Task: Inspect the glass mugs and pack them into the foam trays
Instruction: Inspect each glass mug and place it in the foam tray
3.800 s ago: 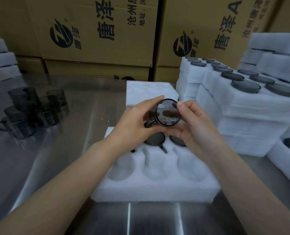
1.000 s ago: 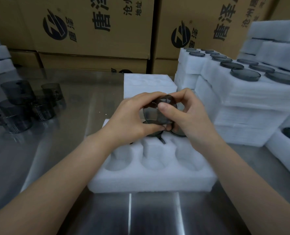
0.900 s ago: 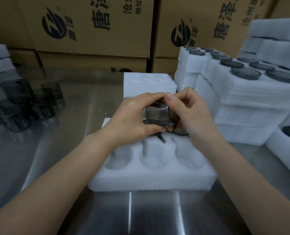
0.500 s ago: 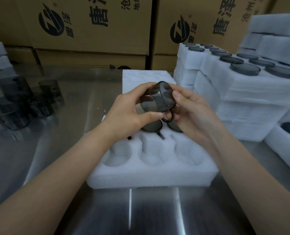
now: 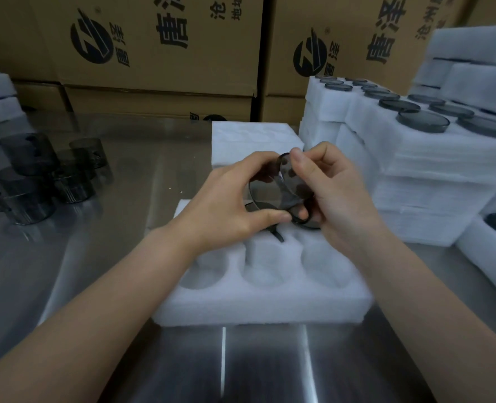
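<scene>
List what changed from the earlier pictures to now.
The mug has been turned between the left hand and right hand: its round end faced the camera at first, now it lies tilted, handle low by the right hand. Neither hand let go. The foam tray and the loose mugs stayed put.

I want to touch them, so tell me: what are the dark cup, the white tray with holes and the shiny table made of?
The mug looks like smoky grey glass, smooth and glossy: you can see through its wall. The tray looks like soft white foam, matte, with a rough, fibrous surface. The table is probably steel, brushed and shiny: it mirrors pale light streaks.
</scene>
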Demonstrator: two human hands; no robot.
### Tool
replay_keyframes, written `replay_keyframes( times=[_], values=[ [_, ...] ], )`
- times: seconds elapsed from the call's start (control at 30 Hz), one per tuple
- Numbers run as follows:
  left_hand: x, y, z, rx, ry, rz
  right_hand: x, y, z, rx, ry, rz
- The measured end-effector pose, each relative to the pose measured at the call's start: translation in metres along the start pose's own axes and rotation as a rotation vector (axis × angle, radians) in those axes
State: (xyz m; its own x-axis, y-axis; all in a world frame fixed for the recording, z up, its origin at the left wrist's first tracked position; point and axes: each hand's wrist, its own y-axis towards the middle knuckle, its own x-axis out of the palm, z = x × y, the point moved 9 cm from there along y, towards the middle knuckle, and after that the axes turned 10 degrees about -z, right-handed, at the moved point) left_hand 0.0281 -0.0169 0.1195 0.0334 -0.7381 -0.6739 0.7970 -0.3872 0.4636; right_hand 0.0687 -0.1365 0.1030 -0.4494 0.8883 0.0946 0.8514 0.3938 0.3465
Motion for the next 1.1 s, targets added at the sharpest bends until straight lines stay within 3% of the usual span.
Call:
replay_keyframes(
  times=[0.17, 0.33, 0.53, 0.87, 1.1],
  values=[
    [-0.005, 0.000, -0.001, 0.025, 0.019, 0.066, -0.004, 0.000, 0.000, -0.012, 0.001, 0.026],
    [-0.023, -0.006, -0.004, 0.048, -0.195, 0.252, 0.003, 0.005, 0.004, 0.000, 0.081, -0.091],
    [-0.029, -0.005, -0.012, 0.054, -0.206, 0.295, 0.017, 0.004, 0.012, 0.071, 0.037, -0.210],
    [-0.033, -0.009, -0.019, -0.074, -0.209, 0.336, 0.023, 0.002, 0.005, 0.000, 0.113, -0.290],
    [-0.028, -0.007, -0.026, -0.101, -0.393, 0.293, 0.024, -0.001, -0.006, -0.098, 0.086, -0.290]
  ],
)
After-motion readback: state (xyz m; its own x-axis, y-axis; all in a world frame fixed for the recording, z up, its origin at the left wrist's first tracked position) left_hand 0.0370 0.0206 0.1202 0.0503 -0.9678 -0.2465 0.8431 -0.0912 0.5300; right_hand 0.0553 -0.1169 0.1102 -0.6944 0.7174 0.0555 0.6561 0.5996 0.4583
